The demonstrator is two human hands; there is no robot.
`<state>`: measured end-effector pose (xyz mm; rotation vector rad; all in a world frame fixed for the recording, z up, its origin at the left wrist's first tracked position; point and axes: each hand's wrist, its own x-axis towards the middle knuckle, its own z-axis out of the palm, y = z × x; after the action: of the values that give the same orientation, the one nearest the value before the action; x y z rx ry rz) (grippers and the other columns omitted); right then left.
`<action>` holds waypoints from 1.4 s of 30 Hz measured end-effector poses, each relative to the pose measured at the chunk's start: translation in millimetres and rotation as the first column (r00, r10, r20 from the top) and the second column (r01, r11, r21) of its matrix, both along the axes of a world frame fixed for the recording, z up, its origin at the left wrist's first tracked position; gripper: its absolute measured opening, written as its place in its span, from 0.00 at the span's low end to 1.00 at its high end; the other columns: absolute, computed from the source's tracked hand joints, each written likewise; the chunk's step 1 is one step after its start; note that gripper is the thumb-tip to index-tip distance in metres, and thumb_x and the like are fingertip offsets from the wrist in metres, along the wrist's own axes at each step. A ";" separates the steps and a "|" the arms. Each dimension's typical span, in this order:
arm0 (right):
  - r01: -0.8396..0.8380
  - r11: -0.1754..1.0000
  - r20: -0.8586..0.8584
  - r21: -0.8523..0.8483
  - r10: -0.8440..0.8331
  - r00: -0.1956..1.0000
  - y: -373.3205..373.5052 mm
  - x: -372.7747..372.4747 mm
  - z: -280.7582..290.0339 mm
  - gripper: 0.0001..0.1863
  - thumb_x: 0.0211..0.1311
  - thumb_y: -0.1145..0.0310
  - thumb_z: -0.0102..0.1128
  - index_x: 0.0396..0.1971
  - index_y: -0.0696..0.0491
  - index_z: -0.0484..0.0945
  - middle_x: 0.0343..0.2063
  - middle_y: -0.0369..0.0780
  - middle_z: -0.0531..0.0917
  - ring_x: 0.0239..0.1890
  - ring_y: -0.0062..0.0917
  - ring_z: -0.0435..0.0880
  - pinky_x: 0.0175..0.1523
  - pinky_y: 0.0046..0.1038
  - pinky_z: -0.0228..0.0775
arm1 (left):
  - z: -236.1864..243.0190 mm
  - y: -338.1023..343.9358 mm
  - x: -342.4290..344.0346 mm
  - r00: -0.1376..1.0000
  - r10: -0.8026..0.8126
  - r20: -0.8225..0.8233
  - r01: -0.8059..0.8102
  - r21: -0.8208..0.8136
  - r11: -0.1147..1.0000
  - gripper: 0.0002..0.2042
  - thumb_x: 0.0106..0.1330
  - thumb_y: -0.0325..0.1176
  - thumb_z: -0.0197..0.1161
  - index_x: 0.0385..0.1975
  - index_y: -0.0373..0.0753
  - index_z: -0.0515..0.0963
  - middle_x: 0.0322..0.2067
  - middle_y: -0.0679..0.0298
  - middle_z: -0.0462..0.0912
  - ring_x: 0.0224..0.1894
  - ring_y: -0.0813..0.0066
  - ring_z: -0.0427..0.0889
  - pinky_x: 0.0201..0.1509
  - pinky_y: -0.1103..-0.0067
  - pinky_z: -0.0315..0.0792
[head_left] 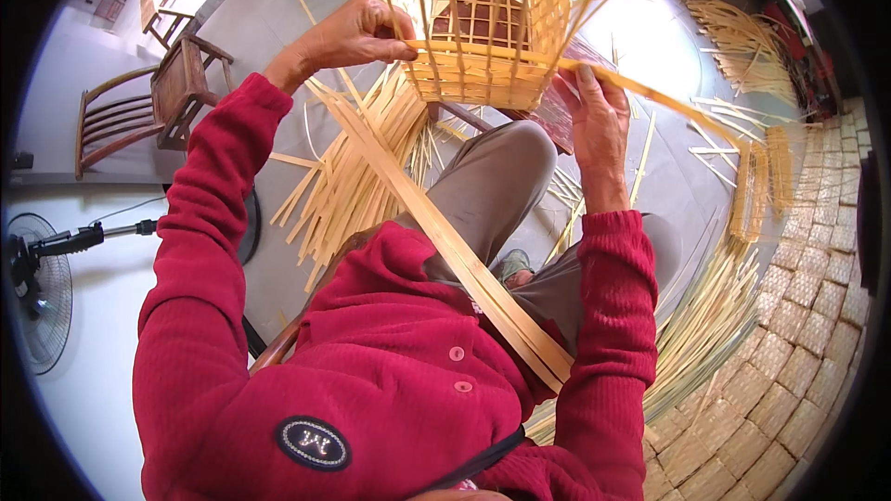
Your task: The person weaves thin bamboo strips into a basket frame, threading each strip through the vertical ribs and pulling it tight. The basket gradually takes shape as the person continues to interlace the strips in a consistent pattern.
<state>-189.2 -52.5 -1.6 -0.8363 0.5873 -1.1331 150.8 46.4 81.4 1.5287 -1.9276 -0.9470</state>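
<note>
A partly woven bamboo basket [483, 91] stands in front of me on a dark red surface, its loose uprights sticking up and outward. A long flat bamboo strip [664, 100] runs across its near side and trails off to the right. My left hand [364, 32] pinches this strip between thumb and fingers at the basket's left corner. At the right corner my right hand [599, 111] grips the same strip, thumb on top. Several wider bamboo strips [436, 232] lie slantwise over my lap.
Loose bamboo strips [357, 153] are heaped on the floor to the left, with another bundle [715, 315] at right. A wooden chair [181, 83] and a fan [42, 288] stand left. Stacked woven pieces [780, 380] line the right side.
</note>
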 end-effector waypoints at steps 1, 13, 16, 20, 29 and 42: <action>0.018 0.999 0.013 0.033 -0.019 1.000 2.1 1.8 -1.9 0.10 0.70 0.69 0.65 0.45 0.59 0.83 0.36 0.37 0.86 0.40 0.21 0.84 0.53 0.27 0.82 | -3.8 1.5 -1.7 1.000 0.002 0.013 -0.002 -0.052 0.999 0.05 0.65 0.27 0.71 0.36 0.34 0.85 0.28 0.70 0.81 0.30 0.87 0.78 0.35 0.86 0.74; -0.004 0.999 0.010 0.033 0.004 1.000 14.6 -0.8 -16.0 0.07 0.73 0.70 0.61 0.44 0.55 0.82 0.42 0.41 0.87 0.47 0.28 0.87 0.55 0.33 0.83 | -81.8 29.8 -83.7 0.585 0.509 -0.631 -0.777 -0.256 0.576 0.44 0.61 0.46 0.76 0.72 0.40 0.56 0.65 0.52 0.67 0.68 0.64 0.68 0.67 0.70 0.69; 0.021 0.999 0.003 0.050 -0.021 1.000 20.2 -0.4 -15.7 0.07 0.73 0.70 0.60 0.45 0.55 0.82 0.42 0.41 0.87 0.47 0.28 0.87 0.54 0.33 0.83 | -86.6 -7.6 -113.4 0.442 0.295 -0.847 -0.815 -0.242 0.527 0.32 0.74 0.42 0.63 0.72 0.40 0.56 0.65 0.54 0.66 0.69 0.68 0.64 0.70 0.74 0.65; 0.070 0.997 -0.043 0.011 -0.070 0.997 19.4 -3.5 -14.3 0.08 0.72 0.68 0.62 0.45 0.56 0.82 0.39 0.41 0.87 0.45 0.26 0.87 0.53 0.32 0.84 | -79.0 -31.9 -112.7 0.480 0.392 -0.785 -0.804 -0.215 0.554 0.23 0.81 0.37 0.48 0.71 0.37 0.59 0.65 0.59 0.71 0.67 0.71 0.69 0.72 0.75 0.61; 0.130 0.991 -0.116 -0.044 -0.134 0.984 34.4 4.7 -7.4 0.08 0.74 0.67 0.60 0.44 0.56 0.82 0.38 0.38 0.86 0.44 0.23 0.85 0.56 0.33 0.79 | -107.0 -66.7 -84.9 0.593 0.427 -0.682 -0.722 -0.216 0.657 0.19 0.80 0.37 0.48 0.66 0.39 0.65 0.55 0.66 0.73 0.58 0.81 0.69 0.63 0.81 0.64; 0.158 0.987 -0.195 -0.015 -0.158 0.968 35.9 -3.4 -1.8 0.11 0.74 0.63 0.61 0.44 0.55 0.82 0.40 0.37 0.87 0.47 0.23 0.84 0.56 0.29 0.75 | -82.5 15.1 -140.1 0.905 0.282 -0.320 -0.422 -0.583 0.694 0.20 0.65 0.24 0.67 0.56 0.37 0.75 0.43 0.58 0.81 0.39 0.66 0.82 0.43 0.74 0.78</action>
<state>-192.6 -16.6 -3.4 -0.9196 0.8297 -1.2023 10.6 61.4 -1.1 1.2459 -1.4899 -0.2043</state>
